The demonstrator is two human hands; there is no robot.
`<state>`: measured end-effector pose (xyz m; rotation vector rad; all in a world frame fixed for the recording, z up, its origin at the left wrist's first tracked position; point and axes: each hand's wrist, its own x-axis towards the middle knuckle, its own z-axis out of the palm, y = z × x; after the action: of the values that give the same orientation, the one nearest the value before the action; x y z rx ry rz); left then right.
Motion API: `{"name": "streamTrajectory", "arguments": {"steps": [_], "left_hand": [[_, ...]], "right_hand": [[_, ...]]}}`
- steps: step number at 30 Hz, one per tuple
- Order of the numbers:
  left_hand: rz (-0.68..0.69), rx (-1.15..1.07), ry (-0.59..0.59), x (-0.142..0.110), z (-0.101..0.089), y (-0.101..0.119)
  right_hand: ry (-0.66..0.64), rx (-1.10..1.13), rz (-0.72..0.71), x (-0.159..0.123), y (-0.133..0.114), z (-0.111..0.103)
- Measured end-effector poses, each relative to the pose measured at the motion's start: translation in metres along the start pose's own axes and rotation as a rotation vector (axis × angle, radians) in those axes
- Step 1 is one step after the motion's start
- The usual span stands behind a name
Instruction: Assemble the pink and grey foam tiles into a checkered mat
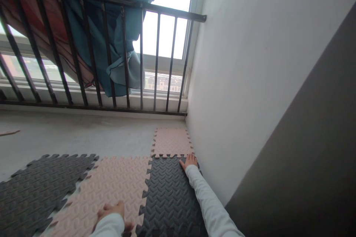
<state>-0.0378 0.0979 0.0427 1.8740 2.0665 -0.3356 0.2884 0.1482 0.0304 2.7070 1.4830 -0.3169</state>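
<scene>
My right hand [189, 162] lies flat, fingers spread, on the far right corner of a dark grey foam puzzle mat [169, 192], right at its seam with a small pink mat [171, 142] beside the wall. My left hand [112, 211] presses palm-down on a larger pink mat [116, 185] that interlocks with the grey one's left edge. Both arms wear white sleeves. Neither hand holds anything.
Another dark grey mat [39, 189] lies loose at the left on the concrete floor [83, 137]. A black metal railing [111, 55] with teal and red cloth draped over it stands before a window. A white wall [250, 81] runs along the right.
</scene>
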Motion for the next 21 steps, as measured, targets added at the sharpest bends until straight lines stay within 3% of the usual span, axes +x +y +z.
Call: {"name": "streamTrajectory", "arguments": {"steps": [5, 10, 12, 16, 21], "left_hand": [[0.012, 0.122, -0.091, -0.004, -0.004, 0.001], [-0.002, 0.117, -0.107, -0.01, -0.01, 0.004], [0.003, 0.111, -0.103, -0.012, -0.013, 0.005], [0.001, 0.094, -0.104, -0.017, -0.019, 0.007], [-0.026, 0.117, -0.1, -0.018, -0.021, 0.009]], "right_hand": [[-0.054, -0.05, -0.018, -0.003, -0.013, -0.011], [-0.082, -0.007, -0.341, -0.009, -0.042, -0.007], [-0.093, -0.002, -0.404, -0.011, -0.051, 0.0], [-0.089, -0.013, -0.423, -0.016, -0.059, 0.012], [-0.086, -0.083, -0.382, -0.015, -0.071, 0.0]]}}
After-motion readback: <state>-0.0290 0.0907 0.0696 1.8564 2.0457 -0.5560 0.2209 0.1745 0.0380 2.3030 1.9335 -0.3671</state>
